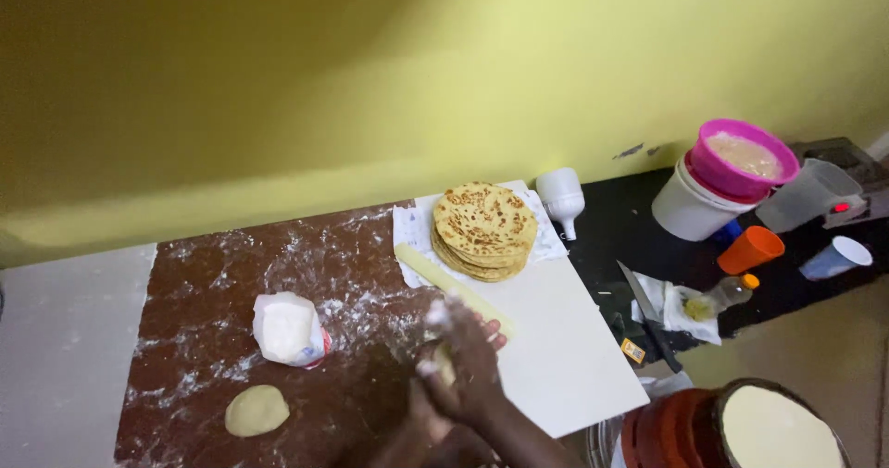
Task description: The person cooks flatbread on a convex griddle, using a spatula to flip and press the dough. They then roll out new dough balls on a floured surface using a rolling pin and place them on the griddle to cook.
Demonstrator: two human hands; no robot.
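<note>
Nearest the camera, at the near edge of the brown floured counter (204, 283), the two hands meet. The right hand (474, 357) lies on top with its fingers curled. The left hand (424, 411) cups up from beneath. Between the palms sits a pale dough lump (445, 366), closed in on both sides, though motion blur hides how tightly the fingers close on it.

The step in hand looks like shaping the lump between the palms, above the edge where the counter meets the white board (565, 357). The next move, as I judge it, calls for even pressure from both palms and a floured bare patch to set the lump on. So little of the lump shows that I cannot tell its long axis or which way it points.

To the left, near the counter's near-left corner, lies a flattened dough disc (256, 410). It is slightly oval, with its long axis running roughly along the near edge. Just beyond it stands an open flour bag (290, 331), mouth tilted up and left.

Farther on, a pale yellow rolling stick (451, 287) lies across the board's left edge. Its long axis runs diagonally from far-left to near-right, and its near end is just beside the right hand. At the board's far edge a stack of browned flatbreads (484, 230) rests on paper.
</note>
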